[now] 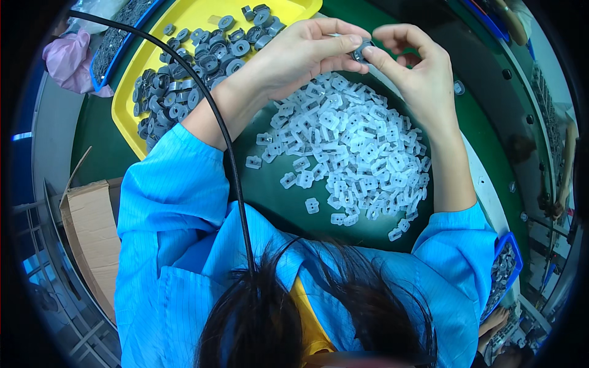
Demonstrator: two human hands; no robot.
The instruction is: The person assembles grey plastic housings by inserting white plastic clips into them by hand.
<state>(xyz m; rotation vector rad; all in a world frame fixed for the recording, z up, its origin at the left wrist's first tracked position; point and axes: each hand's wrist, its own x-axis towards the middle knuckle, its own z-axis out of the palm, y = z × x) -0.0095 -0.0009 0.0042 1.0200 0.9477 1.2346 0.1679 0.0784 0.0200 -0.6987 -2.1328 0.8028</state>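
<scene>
Beyond the pile of white parts, my two hands meet over a small dark grey round plastic part (362, 51). My left hand (300, 58) pinches it between thumb and fingers from the left. From the right, my right hand (423, 70) grips it with thumb and curled fingers, which hide much of it. Below my hands a heap of small translucent white plastic pieces (362, 147) lies on the green table surface (270, 199). Left of my left hand, a yellow tray (130, 80) holds many loose grey round parts (208, 61).
A black cable (235, 172) runs across my left forearm. An opened cardboard box (92, 227) stands at the left, near a pink bag (69, 61). A blue bin (519, 260) of small parts sits by my right elbow. Another person's hand (498, 319) shows at lower right.
</scene>
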